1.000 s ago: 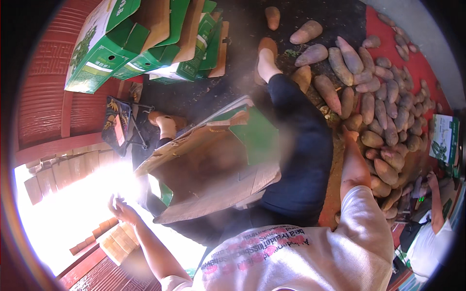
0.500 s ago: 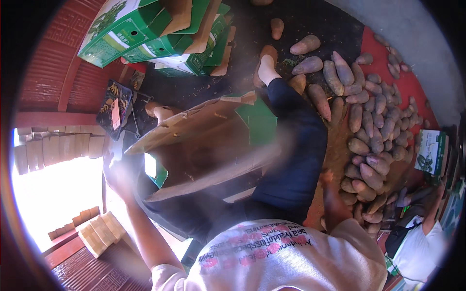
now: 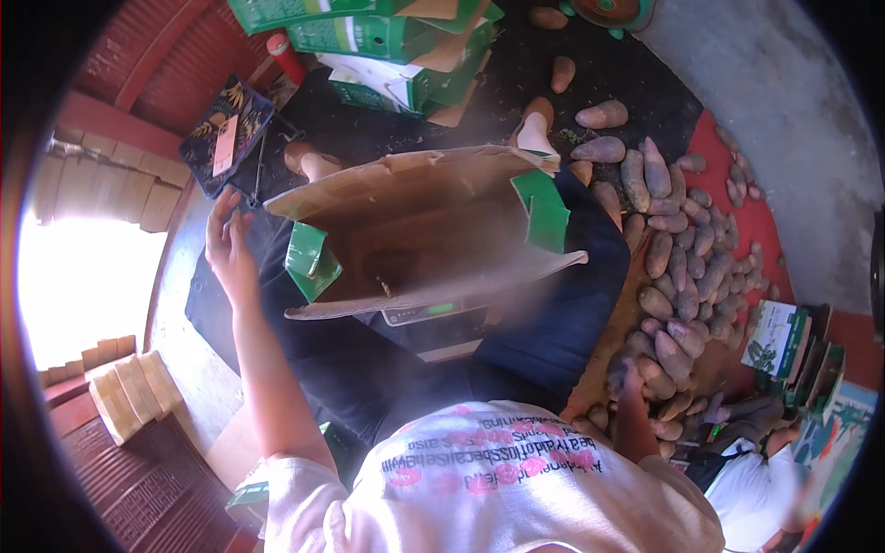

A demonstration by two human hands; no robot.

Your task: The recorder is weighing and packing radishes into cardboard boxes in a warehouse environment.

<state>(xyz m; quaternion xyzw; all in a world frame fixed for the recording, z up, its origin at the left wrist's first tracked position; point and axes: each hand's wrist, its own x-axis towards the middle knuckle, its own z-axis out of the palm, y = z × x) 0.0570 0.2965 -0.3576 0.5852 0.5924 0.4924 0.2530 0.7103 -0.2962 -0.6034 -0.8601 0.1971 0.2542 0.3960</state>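
Several stacked cartons (image 3: 369, 88): far side, left of centre; glossy green and white board with pale lettering, brown flaps splayed.
Leaf-print carton (image 3: 771, 339): right; white panel bearing a green leaf picture.
Shirt (image 3: 502, 461): near side; white cloth, dark lettering over pink blotches.
Brown carton (image 3: 406, 230): centre, between the trousered legs (image 3: 558, 341); rough-edged cardboard, green flaps (image 3: 548, 217) at both ends.
Sweet potatoes (image 3: 687, 267): right, heaped partly on a red floor covering (image 3: 767, 230); elongated, tapering, dusty, purplish to brown.
Left hand (image 3: 230, 244): left of the brown carton; unclenched, fingers apart, grasping nothing visible.
Right hand (image 3: 631, 376): near end of the heap, by the sweet potatoes; blurred, grasp cannot be told.
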